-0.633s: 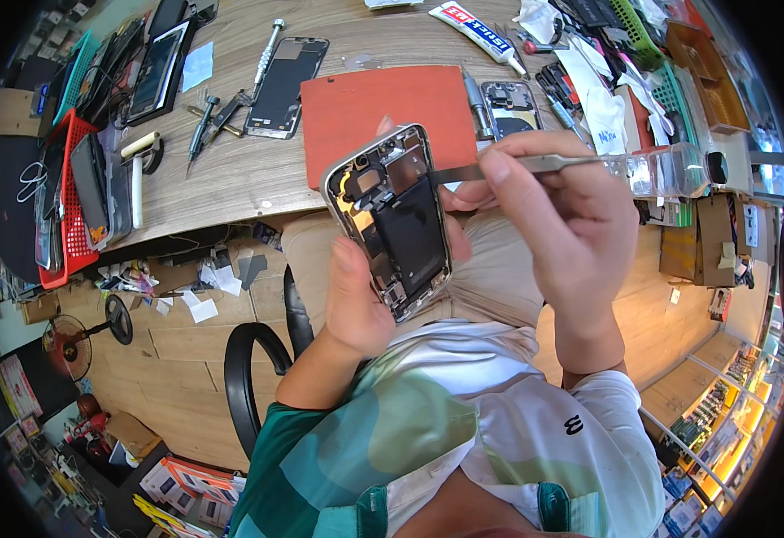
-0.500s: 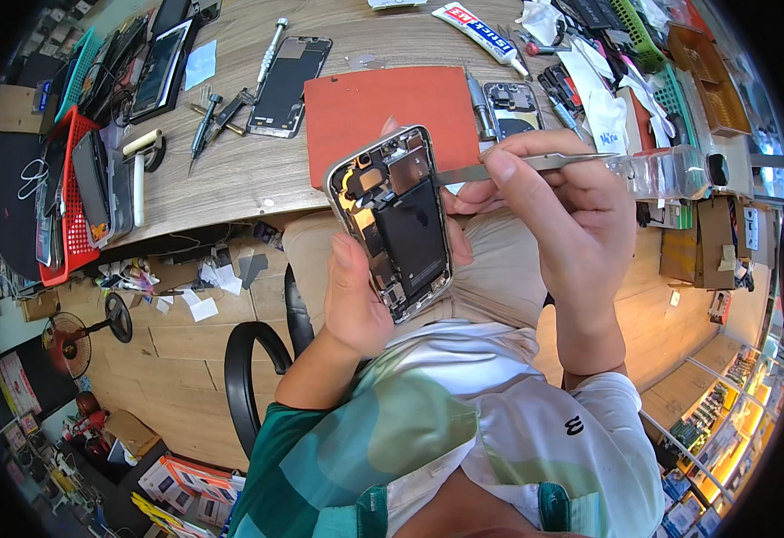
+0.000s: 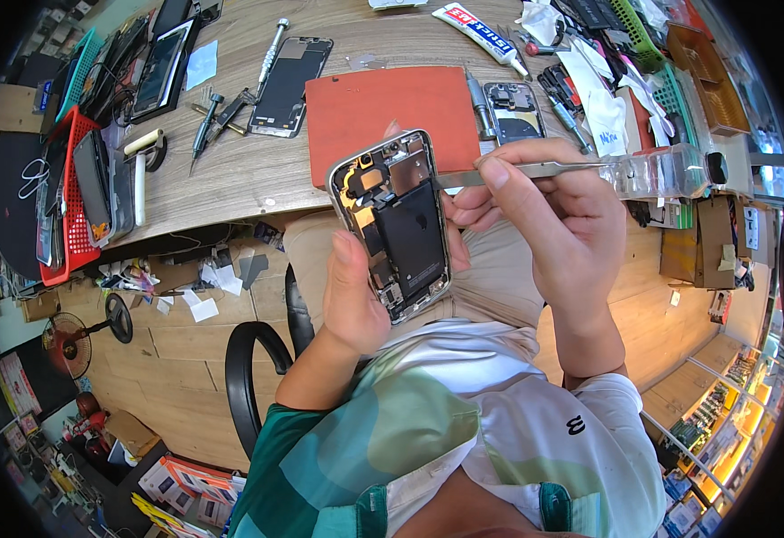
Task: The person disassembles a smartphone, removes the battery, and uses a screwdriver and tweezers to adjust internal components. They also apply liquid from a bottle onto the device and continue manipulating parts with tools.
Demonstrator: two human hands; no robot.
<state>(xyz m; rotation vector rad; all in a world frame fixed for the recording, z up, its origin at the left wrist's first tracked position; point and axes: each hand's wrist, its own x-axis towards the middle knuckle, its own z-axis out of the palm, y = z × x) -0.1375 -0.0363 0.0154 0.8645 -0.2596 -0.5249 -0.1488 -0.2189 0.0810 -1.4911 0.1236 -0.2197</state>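
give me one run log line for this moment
left hand: holds opened phone | right hand: holds metal tool, tip at phone's edge | bench: red mat, tube
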